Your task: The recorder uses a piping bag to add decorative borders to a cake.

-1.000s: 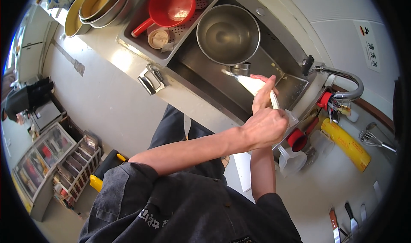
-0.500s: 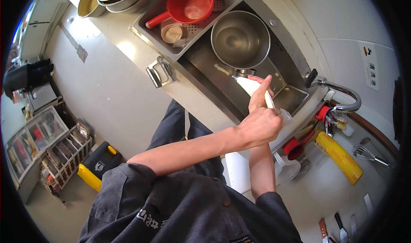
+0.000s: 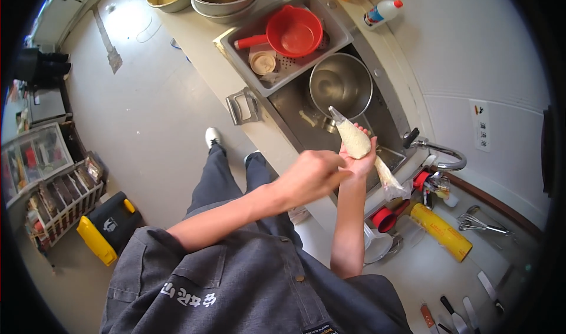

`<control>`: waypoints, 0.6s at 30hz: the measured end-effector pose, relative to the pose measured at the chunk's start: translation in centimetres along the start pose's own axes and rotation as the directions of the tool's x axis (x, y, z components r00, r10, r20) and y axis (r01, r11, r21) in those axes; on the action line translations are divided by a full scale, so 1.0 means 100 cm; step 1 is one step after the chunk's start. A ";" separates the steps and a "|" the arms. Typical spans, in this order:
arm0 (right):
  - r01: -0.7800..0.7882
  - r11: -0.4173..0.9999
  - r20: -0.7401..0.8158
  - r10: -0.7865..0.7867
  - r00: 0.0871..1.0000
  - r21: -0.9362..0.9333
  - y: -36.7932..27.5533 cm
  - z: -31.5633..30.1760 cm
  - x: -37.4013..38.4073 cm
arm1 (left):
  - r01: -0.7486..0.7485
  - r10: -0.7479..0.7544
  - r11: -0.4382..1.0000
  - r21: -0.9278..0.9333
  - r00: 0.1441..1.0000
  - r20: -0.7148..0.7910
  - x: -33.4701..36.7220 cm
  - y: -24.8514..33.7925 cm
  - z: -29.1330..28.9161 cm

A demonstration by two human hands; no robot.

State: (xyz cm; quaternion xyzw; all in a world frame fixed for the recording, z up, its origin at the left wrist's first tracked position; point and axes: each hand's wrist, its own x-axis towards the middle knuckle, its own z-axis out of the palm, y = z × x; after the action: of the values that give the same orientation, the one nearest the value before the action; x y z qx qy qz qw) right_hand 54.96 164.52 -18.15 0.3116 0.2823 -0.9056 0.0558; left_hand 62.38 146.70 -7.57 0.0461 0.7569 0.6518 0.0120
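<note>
A clear piping bag (image 3: 355,141) filled with cream-coloured mixture rests in my right hand (image 3: 361,167), whose fingers curl round its far side. Its narrow tip points up and left, near the rim of a metal mixing bowl (image 3: 335,85). The bag's loose tail hangs on the right of my wrist. My left hand (image 3: 312,178) is beside the right palm with its fingers curled in; what they hold, if anything, is hidden. Below the bag, the metal sink (image 3: 289,113) holds the bowl and a smear of pale mixture.
A grey perforated tray (image 3: 278,85) holds a red handled pan (image 3: 295,32) and a small cup (image 3: 262,63). Round cake tins (image 3: 224,9) stand beyond. The tap (image 3: 451,157) curves over the right edge. A yellow roll (image 3: 441,231), whisk (image 3: 474,221) and spatulas (image 3: 453,313) lie at right.
My left hand has come off the bag's twisted end and moved left. The piping bag now lies exposed in my right hand, its tail fallen to the right. The whole view has shifted.
</note>
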 end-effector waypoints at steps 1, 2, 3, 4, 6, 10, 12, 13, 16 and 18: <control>-0.038 0.999 0.043 0.036 0.998 0.034 0.006 0.012 -0.009 | 0.096 -0.097 0.995 -0.020 0.994 -0.043 -0.009 -0.004 -0.017; -0.079 0.995 0.086 0.073 0.994 0.063 0.012 0.025 -0.018 | 0.189 -0.193 0.981 -0.047 0.978 -0.085 -0.016 -0.006 -0.034; -0.079 0.996 0.104 0.074 0.992 0.046 0.020 0.040 -0.030 | 0.176 -0.181 0.983 -0.056 0.978 -0.104 -0.023 -0.010 -0.049; -0.095 0.995 0.154 0.089 0.984 0.029 0.032 0.058 -0.041 | 0.292 -0.311 0.944 -0.153 0.943 -0.119 -0.029 -0.015 -0.066; -0.119 0.993 0.224 0.118 0.967 -0.011 0.060 0.097 -0.065 | 0.379 -0.426 0.886 -0.266 0.893 -0.146 -0.040 -0.014 -0.105; -0.140 0.960 0.188 0.188 0.964 -0.241 0.142 0.188 -0.125 | 0.271 -0.471 0.574 -0.773 0.881 -0.041 -0.070 -0.004 -0.195; -0.141 0.944 0.313 0.237 0.920 -0.298 0.191 0.221 -0.148 | 0.084 -0.413 0.341 -0.936 0.908 -0.069 -0.087 -0.006 -0.240; -0.144 0.937 0.335 0.254 0.907 -0.318 0.215 0.240 -0.161 | 0.045 -0.412 0.270 -0.962 0.908 -0.074 -0.095 -0.009 -0.264; -0.066 0.890 0.443 0.287 0.849 -0.451 0.290 0.301 -0.211 | -0.028 -0.468 0.231 -0.973 0.873 -0.136 -0.125 -0.016 -0.344; 0.079 0.870 0.535 0.226 0.814 -0.487 0.340 0.336 -0.238 | -0.102 -0.456 0.222 -0.970 0.868 -0.195 -0.146 -0.013 -0.394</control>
State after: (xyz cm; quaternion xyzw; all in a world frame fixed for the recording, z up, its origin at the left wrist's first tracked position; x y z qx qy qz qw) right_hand 65.47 116.03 1.59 0.0097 0.4583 -0.8525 0.2513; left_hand 73.76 106.43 -3.60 -0.2110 0.1748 0.9600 -0.0578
